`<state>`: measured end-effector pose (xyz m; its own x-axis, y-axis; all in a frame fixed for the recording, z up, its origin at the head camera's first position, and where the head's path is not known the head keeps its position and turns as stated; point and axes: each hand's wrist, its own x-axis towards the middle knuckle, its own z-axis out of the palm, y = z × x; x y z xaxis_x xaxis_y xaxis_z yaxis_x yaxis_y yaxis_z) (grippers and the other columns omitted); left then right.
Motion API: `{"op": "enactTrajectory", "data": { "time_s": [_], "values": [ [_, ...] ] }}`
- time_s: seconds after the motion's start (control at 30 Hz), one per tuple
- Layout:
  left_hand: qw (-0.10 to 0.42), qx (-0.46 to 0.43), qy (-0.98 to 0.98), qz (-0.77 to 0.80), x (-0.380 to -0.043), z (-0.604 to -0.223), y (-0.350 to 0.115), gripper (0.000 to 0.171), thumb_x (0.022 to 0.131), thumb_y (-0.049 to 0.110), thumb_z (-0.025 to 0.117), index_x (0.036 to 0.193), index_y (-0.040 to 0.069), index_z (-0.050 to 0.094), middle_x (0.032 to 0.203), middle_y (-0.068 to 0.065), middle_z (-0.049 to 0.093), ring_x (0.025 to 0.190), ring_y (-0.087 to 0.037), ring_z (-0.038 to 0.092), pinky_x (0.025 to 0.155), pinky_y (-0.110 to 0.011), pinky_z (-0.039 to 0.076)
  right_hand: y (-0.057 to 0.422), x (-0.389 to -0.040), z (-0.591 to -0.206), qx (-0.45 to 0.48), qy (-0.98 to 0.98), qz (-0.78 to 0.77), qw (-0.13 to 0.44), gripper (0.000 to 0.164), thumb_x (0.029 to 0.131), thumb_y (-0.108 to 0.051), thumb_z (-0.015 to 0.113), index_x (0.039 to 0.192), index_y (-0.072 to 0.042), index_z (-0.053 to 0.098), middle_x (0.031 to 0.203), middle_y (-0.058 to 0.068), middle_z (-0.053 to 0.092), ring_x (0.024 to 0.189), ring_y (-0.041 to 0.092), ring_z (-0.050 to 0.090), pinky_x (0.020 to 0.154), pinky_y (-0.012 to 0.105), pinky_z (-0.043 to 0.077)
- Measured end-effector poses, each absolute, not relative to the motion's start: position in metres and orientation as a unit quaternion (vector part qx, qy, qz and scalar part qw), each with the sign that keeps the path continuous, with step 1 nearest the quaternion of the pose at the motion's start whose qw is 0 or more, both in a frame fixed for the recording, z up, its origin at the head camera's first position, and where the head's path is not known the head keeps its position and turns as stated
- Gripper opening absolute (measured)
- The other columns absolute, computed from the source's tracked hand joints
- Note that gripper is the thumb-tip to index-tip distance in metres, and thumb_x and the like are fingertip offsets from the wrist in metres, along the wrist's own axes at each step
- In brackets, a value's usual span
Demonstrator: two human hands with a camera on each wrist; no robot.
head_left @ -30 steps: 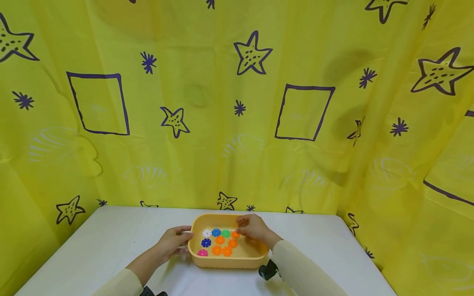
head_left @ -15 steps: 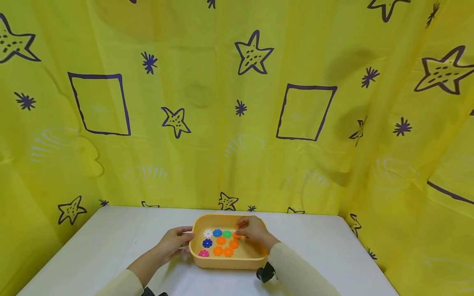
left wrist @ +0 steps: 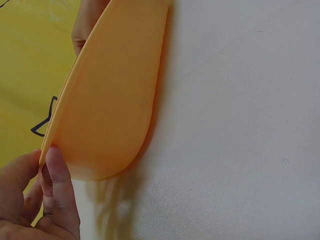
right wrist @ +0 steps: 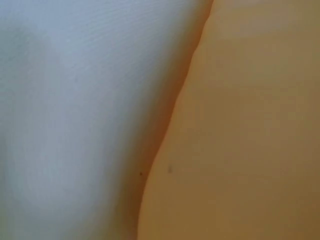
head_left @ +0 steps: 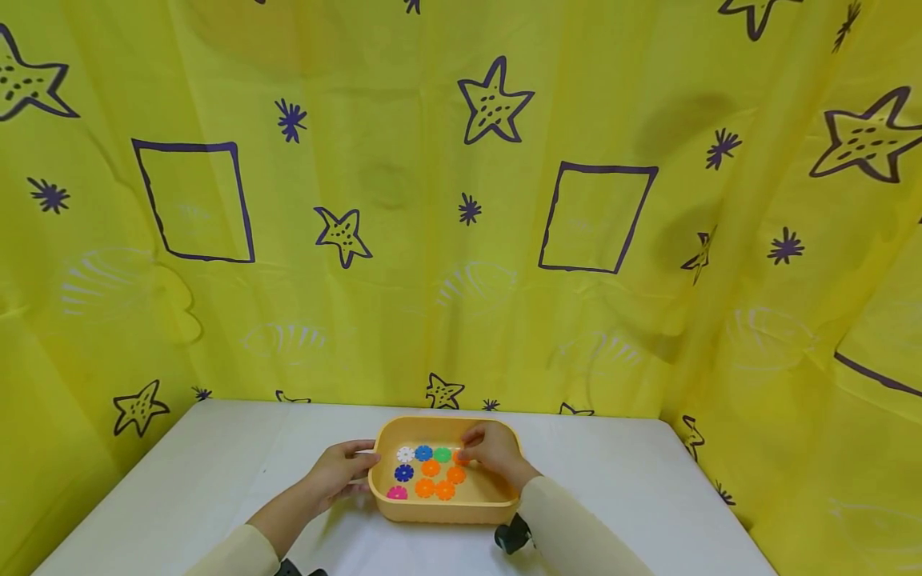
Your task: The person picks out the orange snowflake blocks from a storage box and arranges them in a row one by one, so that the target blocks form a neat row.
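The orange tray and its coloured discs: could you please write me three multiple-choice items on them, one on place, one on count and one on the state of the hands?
1. Where does the left hand rest?
A. on the tray's left rim
B. inside the tray
C. on the curtain

2. How many white discs lie in the tray?
A. one
B. three
C. five

3. What is the right hand doing?
A. lying flat on the table
B. reaching into the tray at an orange disc
C. lifting the tray

Answers: 1 A, its fingers lie along that rim; 2 A, only one disc is white; 3 B, its fingertips meet the disc inside the tray.
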<state>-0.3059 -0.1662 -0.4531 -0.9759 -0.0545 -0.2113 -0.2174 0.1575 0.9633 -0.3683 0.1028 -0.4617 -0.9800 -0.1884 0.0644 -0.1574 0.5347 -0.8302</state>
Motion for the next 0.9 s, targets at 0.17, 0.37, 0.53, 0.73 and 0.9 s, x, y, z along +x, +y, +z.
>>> {"op": "enactTrajectory", "data": {
  "time_s": [0.17, 0.37, 0.53, 0.73, 0.9],
  "values": [
    [0.061, -0.091, 0.756, 0.645, -0.3056, -0.4537, -0.166, 0.045, 0.094, 0.011, 0.066, 0.134, -0.004, 0.053, 0.104, -0.013, 0.07, 0.08, -0.017, 0.068, 0.062, -0.03, 0.059, 0.1004, -0.3665, -0.4627, -0.091, 0.882, -0.463, 0.005, 0.025, 0.071, -0.004, 0.086, 0.092, 0.002, 0.073, 0.076, 0.003, 0.069, 0.067, 0.009, 0.06, 0.061, 0.022, 0.053],
    [0.063, -0.096, 0.75, 0.652, -0.3056, -0.454, -0.1659, 0.046, 0.094, 0.012, 0.066, 0.136, -0.002, 0.051, 0.107, -0.016, 0.068, 0.081, -0.018, 0.069, 0.063, -0.031, 0.06, 0.0997, -0.368, -0.4657, -0.078, 0.882, -0.465, 0.001, 0.026, 0.069, -0.004, 0.087, 0.09, 0.002, 0.072, 0.075, 0.003, 0.069, 0.067, 0.011, 0.061, 0.063, 0.022, 0.054],
    [0.066, -0.099, 0.745, 0.657, -0.3058, -0.4536, -0.166, 0.047, 0.094, 0.012, 0.066, 0.136, -0.002, 0.051, 0.108, -0.017, 0.068, 0.081, -0.018, 0.069, 0.063, -0.031, 0.06, 0.0991, -0.3686, -0.4669, -0.083, 0.886, -0.457, -0.01, 0.025, 0.069, -0.004, 0.088, 0.088, 0.002, 0.072, 0.075, 0.005, 0.071, 0.067, 0.01, 0.063, 0.062, 0.022, 0.054],
    [0.071, -0.099, 0.744, 0.657, -0.3054, -0.4528, -0.1667, 0.048, 0.094, 0.013, 0.065, 0.137, -0.001, 0.05, 0.11, -0.018, 0.067, 0.081, -0.018, 0.069, 0.063, -0.031, 0.06, 0.0988, -0.3684, -0.4663, -0.077, 0.887, -0.456, -0.01, 0.025, 0.068, -0.004, 0.088, 0.087, 0.001, 0.073, 0.075, 0.005, 0.071, 0.067, 0.011, 0.064, 0.064, 0.023, 0.056],
    [0.075, -0.098, 0.746, 0.654, -0.3056, -0.4526, -0.1669, 0.05, 0.094, 0.014, 0.066, 0.138, -0.001, 0.049, 0.111, -0.019, 0.066, 0.082, -0.018, 0.069, 0.064, -0.031, 0.06, 0.0989, -0.3708, -0.4696, -0.079, 0.884, -0.461, -0.014, 0.026, 0.066, -0.002, 0.089, 0.087, 0.002, 0.073, 0.075, 0.005, 0.071, 0.068, 0.012, 0.065, 0.065, 0.025, 0.057]
  ]
}}
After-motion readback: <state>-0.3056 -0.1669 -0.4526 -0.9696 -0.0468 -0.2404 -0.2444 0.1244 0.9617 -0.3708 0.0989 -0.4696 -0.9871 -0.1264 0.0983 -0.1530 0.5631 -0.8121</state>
